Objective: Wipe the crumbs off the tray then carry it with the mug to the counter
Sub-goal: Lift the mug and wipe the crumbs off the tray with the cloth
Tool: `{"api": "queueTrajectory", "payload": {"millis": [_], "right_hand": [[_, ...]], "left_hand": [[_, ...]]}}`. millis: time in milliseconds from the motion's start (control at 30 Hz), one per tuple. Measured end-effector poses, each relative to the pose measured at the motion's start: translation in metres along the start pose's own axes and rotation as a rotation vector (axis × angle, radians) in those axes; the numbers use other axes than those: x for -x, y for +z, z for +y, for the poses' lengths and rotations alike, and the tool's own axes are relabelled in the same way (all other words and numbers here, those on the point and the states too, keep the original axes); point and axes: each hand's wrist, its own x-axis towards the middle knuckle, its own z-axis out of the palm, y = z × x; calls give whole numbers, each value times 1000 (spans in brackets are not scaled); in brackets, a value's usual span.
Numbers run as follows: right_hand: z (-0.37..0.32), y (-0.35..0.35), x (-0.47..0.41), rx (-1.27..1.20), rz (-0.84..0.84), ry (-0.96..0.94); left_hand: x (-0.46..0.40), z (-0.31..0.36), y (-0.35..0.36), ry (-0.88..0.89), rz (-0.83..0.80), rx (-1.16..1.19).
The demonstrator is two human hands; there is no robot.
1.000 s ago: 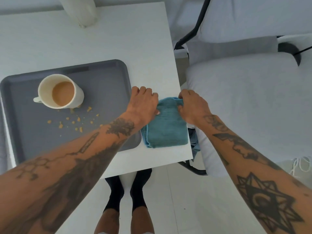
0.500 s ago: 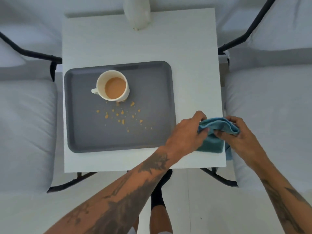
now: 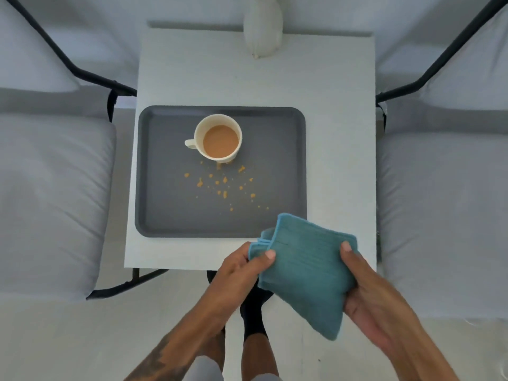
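Step in hand: readying the cloth point(image 3: 305, 270) for the first wipe; judging by the crumbs point(image 3: 222, 185) lying untouched, no wiping is done yet.
Left hand point(image 3: 242, 273): fingers pinch the cloth's folded left corner, thumb on top.
Right hand point(image 3: 376, 295): fingers clasp the cloth's right edge, thumb pressed on its upper face.
Cloth: blue-green, folded in layers, held in the air just off the tray's near right corner, overlapping that corner in the view.
Tray point(image 3: 283, 166): dark grey, flat on the white surface point(image 3: 341, 138), well inside its edges.
Mug point(image 3: 218, 138): cream, upright on the tray's far half, handle pointing left, part full of a tan drink.
Crumbs: scattered on the tray just on the near side of the mug, a few touching its base.
Doing it well: I would keep the cloth folded into a flat pad, press it down beside the mug and sweep toward the tray's near edge, gathering the crumbs into a fold instead of flicking them onto the surface.
Care point: the crumbs at the mug's base probably call for lifting or nudging the mug with the free hand; a careless stroke may slop the drink.
Writing: no brand, label or lettering can be read on the mug, tray or cloth.
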Motion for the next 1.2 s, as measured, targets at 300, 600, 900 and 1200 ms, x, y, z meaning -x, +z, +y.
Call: {"api": "queueTrajectory", "payload": {"millis": [300, 600, 900, 1200], "right_hand": [[46, 72, 15, 961, -257, -96], [42, 112, -5, 1461, -153, -353], [33, 113, -87, 1040, 207, -412], [54, 116, -121, 1376, 596, -695]], "left_hand": [[72, -14, -92, -18, 90, -67], [66, -3, -136, 390, 167, -880], [-22, 9, -144, 203, 288, -394], [-63, 10, -136, 337, 608, -915]]}}
